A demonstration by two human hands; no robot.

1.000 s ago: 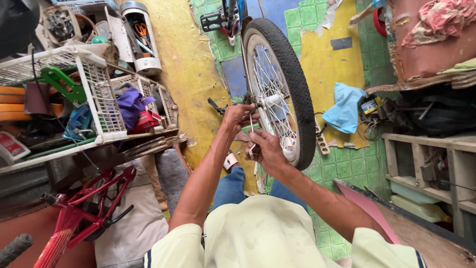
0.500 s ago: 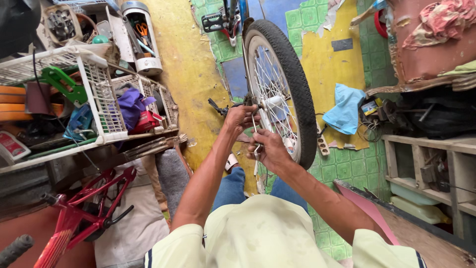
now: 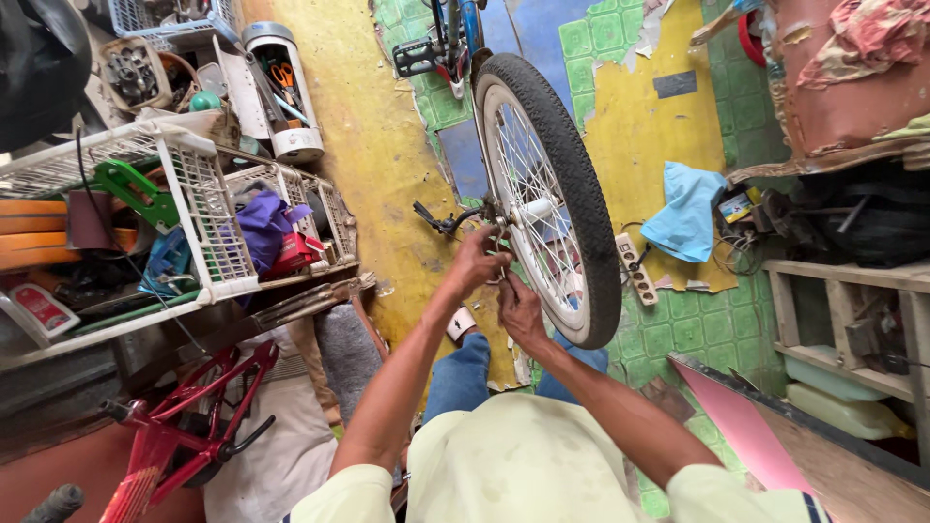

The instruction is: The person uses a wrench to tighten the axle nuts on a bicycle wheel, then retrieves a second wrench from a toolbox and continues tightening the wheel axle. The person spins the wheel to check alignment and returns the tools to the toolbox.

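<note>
Working at the hub of a bicycle wheel (image 3: 557, 194)

The hub area is gripped by the left hand (image 3: 478, 260) and right hand (image 3: 520, 308), both closed, beside a white wire basket (image 3: 208, 218).

Hidden at the hub

Left hand (image 3: 481, 260) and right hand (image 3: 518, 308) cover the spoked black-tyred bicycle wheel's (image 3: 567, 194) hub — whatever the fingers pinch is too small to tell.

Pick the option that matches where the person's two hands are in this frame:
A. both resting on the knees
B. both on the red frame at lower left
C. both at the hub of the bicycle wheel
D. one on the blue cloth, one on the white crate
C: the left hand and right hand meet at the hub of the bicycle wheel, among its spokes.
</note>
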